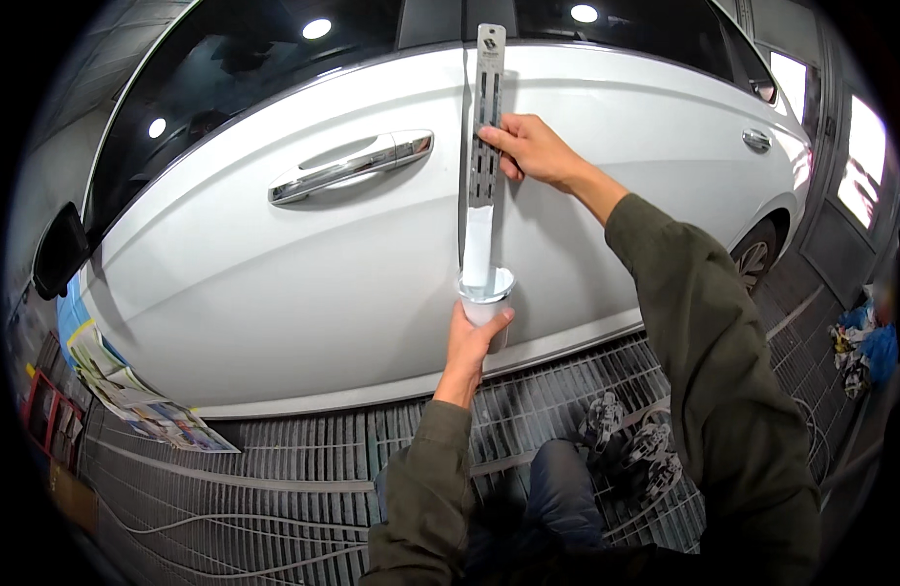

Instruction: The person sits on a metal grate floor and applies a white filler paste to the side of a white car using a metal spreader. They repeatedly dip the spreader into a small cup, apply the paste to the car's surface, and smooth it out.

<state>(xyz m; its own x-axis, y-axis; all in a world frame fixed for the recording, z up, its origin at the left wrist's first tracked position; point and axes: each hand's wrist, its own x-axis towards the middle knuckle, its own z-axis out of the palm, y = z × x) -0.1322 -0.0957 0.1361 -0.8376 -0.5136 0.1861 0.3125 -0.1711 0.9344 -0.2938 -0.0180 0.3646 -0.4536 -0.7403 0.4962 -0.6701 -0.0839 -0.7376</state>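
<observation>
My left hand (469, 344) is wrapped round a small cup (487, 311) of white paint, held upright low in front of the car door. A long flat metal stirring stick (488, 88) with slots stands nearly upright above it, pinched at its middle by my right hand (528, 148). White paint coats the stick's lower part, and its lower end is down in the cup's mouth. White paint also lies on the cup's rim. The bottom of the cup is partly hidden by my fingers. Behind both hands is the white car (391, 244).
A chrome door handle (352, 166) is left of the stick. Printed masking paper (157, 400) hangs at the car's front. The floor is a metal grating (303, 439) with hoses (225, 520) across it. A pile of crumpled coloured material (865, 342) lies at far right.
</observation>
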